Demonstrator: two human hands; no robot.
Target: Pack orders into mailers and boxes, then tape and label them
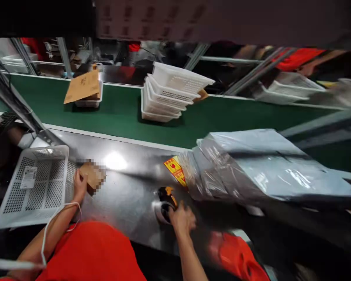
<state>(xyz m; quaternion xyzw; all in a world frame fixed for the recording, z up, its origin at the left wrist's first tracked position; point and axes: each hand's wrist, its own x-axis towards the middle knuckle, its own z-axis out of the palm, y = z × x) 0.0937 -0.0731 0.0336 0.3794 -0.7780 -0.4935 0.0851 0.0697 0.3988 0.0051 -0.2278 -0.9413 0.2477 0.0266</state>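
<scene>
My left hand point(80, 186) is at the near left edge of a small brown cardboard package point(90, 175), its fingers closed on that edge. Part of the package is pixelated. At the middle of the metal table, my right hand point(183, 219) is on a tape dispenser point(165, 205) with black and orange parts and a pale roll. Thumb and fingertips reach the roll's side; the other fingers are smeared by motion. A white perforated basket point(67, 175) with a paper label inside stands beside my left hand. A white cord crosses my left forearm.
Behind the table runs a green conveyor belt point(119, 101) carrying a stack of white baskets point(166, 93) and a basket topped by flat cardboard point(83, 86). Clear-wrapped pale bags point(251, 164) lie at right, near yellow-red warning stickers point(176, 170). Metal posts stand at both sides.
</scene>
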